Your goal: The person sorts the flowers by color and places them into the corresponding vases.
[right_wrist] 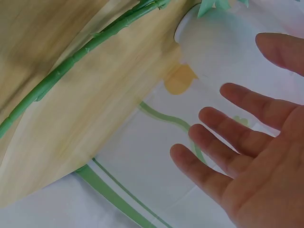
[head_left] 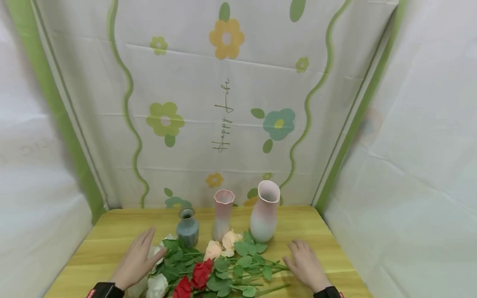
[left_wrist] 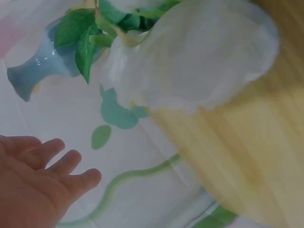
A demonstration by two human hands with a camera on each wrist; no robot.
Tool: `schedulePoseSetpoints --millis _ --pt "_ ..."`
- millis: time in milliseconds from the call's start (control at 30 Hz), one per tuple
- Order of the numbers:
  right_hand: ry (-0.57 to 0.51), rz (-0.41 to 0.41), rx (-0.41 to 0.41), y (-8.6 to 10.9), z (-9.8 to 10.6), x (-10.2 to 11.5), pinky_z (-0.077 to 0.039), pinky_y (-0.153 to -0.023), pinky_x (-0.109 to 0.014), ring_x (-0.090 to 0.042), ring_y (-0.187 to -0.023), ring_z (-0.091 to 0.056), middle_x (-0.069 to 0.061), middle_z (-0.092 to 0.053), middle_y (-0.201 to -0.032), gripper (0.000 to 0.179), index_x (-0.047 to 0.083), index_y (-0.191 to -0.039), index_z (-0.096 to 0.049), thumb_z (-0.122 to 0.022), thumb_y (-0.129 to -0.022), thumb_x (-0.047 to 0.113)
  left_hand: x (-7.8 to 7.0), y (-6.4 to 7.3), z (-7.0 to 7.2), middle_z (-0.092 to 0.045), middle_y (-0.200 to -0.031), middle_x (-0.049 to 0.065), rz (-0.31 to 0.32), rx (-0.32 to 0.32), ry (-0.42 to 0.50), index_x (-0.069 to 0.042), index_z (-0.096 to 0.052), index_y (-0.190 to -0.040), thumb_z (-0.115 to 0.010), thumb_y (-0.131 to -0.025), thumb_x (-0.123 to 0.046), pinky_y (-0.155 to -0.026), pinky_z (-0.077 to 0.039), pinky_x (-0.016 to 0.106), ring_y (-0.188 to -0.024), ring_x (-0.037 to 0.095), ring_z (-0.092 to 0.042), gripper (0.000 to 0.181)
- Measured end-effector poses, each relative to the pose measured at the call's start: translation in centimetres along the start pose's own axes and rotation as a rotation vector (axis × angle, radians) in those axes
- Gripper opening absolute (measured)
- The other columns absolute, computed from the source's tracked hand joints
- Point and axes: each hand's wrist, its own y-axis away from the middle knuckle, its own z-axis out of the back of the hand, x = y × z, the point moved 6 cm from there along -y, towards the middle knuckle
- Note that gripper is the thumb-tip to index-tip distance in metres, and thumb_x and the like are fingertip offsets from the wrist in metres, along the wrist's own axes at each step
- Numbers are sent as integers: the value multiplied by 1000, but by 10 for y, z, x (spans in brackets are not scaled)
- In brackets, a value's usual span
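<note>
My left hand (head_left: 136, 260) is held out with straight fingers beside the white roses (head_left: 157, 285), holding nothing. On the other side, my right hand (head_left: 306, 265) spreads its fingers near the cut ends of the green stems (head_left: 273, 289), also with nothing in it. Between the hands lie red roses (head_left: 201, 274), peach roses (head_left: 213, 251) and leafy stems. In the left wrist view a white rose (left_wrist: 194, 57) looms large, apart from the fingers. One green stem (right_wrist: 71, 59) crosses the right wrist view, away from that hand.
Behind the flowers stand a blue-grey vase (head_left: 188, 231), a slim pink-and-white vase (head_left: 222, 215) and a larger pink-and-white vase (head_left: 263, 219). They share a yellow wooden table (head_left: 97, 244). A white flower-patterned curtain (head_left: 193, 87) rises behind, with white sheets at both sides.
</note>
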Motion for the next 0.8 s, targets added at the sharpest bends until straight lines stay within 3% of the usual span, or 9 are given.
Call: schedulePoseSetpoints --millis 233,467,667,800 --pt "-3 23 9 4 -1 0 -49 -92 -59 -40 -115 -54 -21 -58 -121 35 3 -113 -68 -73 -91 29 -15 -33 -3 -26 -150 35 -74 -15 4 7 -17 -154 -56 -95 -58 -110 -27 62 -135 52 -27 96" --pt "4 62 -4 7 3 3 -53 -86 -52 -34 -106 -59 -16 -62 -114 28 6 -106 -70 -74 -90 28 -12 -63 -17 -13 -154 36 -8 -19 171 2 3 -155 -65 -89 -58 -110 -25 63 -138 54 -18 113" --pt "30 118 -28 7 4 9 -56 -81 -45 -29 -98 -62 -10 -64 -104 24 6 -101 -72 -73 -90 27 -5 -77 -39 -10 -154 36 22 1 331 2 9 -155 -70 -87 -53 -109 -26 64 -139 54 -15 117" --pt "49 144 -48 9 3 11 -58 -73 -39 -23 -89 -63 -5 -64 -94 21 6 -96 -72 -73 -90 26 -4 -81 -51 -16 -153 35 -7 -3 375 2 5 -155 -73 -87 -46 -108 -30 63 -138 53 -20 114"
